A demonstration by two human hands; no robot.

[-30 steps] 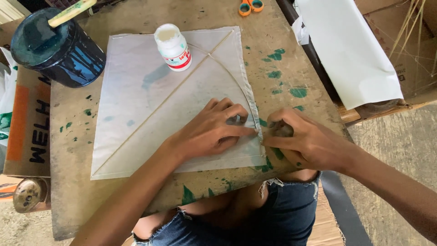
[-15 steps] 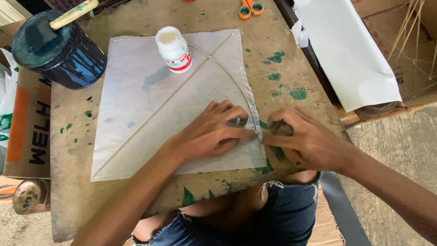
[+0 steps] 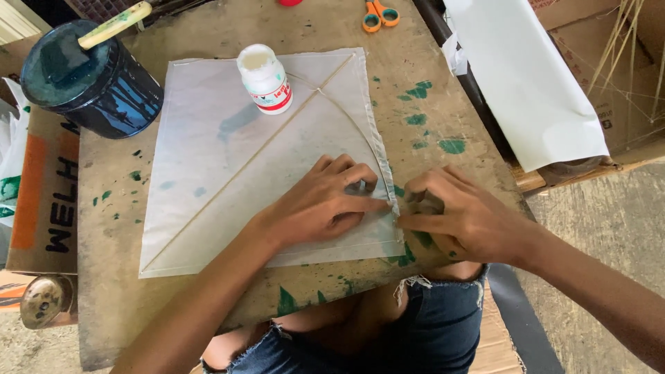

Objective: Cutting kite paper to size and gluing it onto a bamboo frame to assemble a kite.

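In the head view, a square sheet of thin translucent paper (image 3: 228, 173) lies flat on a worn wooden board (image 3: 450, 104) stained with green paint blotches, and everything else is placed here by that sheet. Two thin sticks lie on the sheet: a straight one running from its near left corner to its far right corner, and a curved one bowing along its right side. The left hand (image 3: 325, 204) rests flat on the sheet near its right edge, fingers loosely spread and pressing the paper down, the fingertips reaching the edge. The right hand (image 3: 460, 218) sits just off that same edge, touching it, with fingers curled together and the forefinger stretched along the board to the paper's border; whether it pinches the edge cannot be told. A small white glue bottle (image 3: 264, 78) with a red band stands upright on the sheet's far part, close to where the sticks cross. Beyond the sheet's far left corner stands a dark blue paint tin (image 3: 97, 86) with a pale-handled brush (image 3: 114, 24) laid across its top. Orange-handled scissors (image 3: 379, 14) lie past the far right corner. To the right of the sheet, off the board, a large white sheet (image 3: 526, 76) drapes over cardboard boxes, with thin sticks (image 3: 623, 41) leaning there and bare concrete floor (image 3: 596, 235) below. Left of the sheet a cardboard box (image 3: 41, 201) adjoins the board.
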